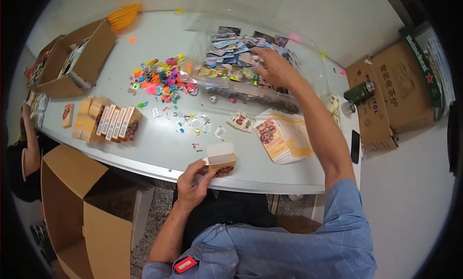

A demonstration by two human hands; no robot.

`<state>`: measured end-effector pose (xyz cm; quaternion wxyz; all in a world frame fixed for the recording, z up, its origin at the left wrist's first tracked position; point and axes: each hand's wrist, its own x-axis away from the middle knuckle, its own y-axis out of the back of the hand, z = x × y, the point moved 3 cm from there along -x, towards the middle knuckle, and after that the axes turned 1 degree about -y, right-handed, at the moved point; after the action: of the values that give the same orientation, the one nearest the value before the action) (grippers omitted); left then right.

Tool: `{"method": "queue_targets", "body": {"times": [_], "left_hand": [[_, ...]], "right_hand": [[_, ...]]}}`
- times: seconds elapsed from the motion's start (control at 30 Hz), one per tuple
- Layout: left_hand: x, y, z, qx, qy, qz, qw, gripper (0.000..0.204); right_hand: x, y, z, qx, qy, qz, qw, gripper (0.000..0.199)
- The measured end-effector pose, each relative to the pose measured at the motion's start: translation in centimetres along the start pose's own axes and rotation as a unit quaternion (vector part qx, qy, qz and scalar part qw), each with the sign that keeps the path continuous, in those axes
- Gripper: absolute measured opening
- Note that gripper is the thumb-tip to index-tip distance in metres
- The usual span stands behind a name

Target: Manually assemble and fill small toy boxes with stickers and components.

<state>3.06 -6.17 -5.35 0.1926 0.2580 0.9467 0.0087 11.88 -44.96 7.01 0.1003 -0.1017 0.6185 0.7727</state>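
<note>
At the table's front edge, my left hand [193, 185] grips a small yellow-and-brown printed carton [223, 166] by its left side. The carton stands upright with its white top flap raised. Farther off, my right hand [276, 66] reaches over a clear plastic bin [316, 71], fingers apart and slightly bent above the contents. Inside the bin lie many small printed packets [226, 49], with shiny gold ones [223, 70] toward the near side. No object shows in the right fingers, though their tips partly blend with the packets.
Flattened cartons [284, 139] lie right of centre, beside a small printed pouch [239, 121]. Colourful small toys [161, 78] are heaped at centre-left. Filled cartons [118, 123] stand in a row at left, near a cardboard box [82, 62]. Another person's arm [31, 139] shows at far left.
</note>
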Motion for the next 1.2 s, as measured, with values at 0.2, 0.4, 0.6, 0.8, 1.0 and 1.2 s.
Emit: {"method": "queue_targets", "body": {"times": [0.2, 0.4, 0.6, 0.8, 1.0, 1.2], "left_hand": [[-1.5, 1.1, -2.4, -0.059, -0.064, -0.006, 0.996, 0.045], [-2.2, 1.8, -2.5, -0.064, -0.107, -0.007, 0.992, 0.045], [-2.2, 1.9, -2.7, -0.066, -0.113, 0.006, 0.991, 0.046], [-1.5, 1.5, -2.8, -0.058, -0.087, 0.014, 0.994, 0.044], [-1.1, 1.5, -2.5, -0.032, -0.05, 0.006, 0.998, 0.045], [-0.5, 1.4, -2.6, -0.033, -0.031, 0.015, 0.999, 0.045]], "right_hand": [[-4.9, -2.7, -4.0, 0.081, -0.035, 0.209, 0.974, 0.049], [-6.2, -3.2, -2.3, 0.218, -0.024, 0.206, 0.954, 0.059], [-3.4, -1.6, -2.4, 0.243, -0.044, 0.116, 0.962, 0.068], [-1.0, -0.1, -3.5, 0.23, -0.093, 0.059, 0.967, 0.069], [2.8, 2.9, -5.4, 0.181, -0.09, 0.032, 0.979, 0.057], [8.6, 3.9, 5.0, -0.57, -0.131, -0.228, 0.778, 0.031]]}}
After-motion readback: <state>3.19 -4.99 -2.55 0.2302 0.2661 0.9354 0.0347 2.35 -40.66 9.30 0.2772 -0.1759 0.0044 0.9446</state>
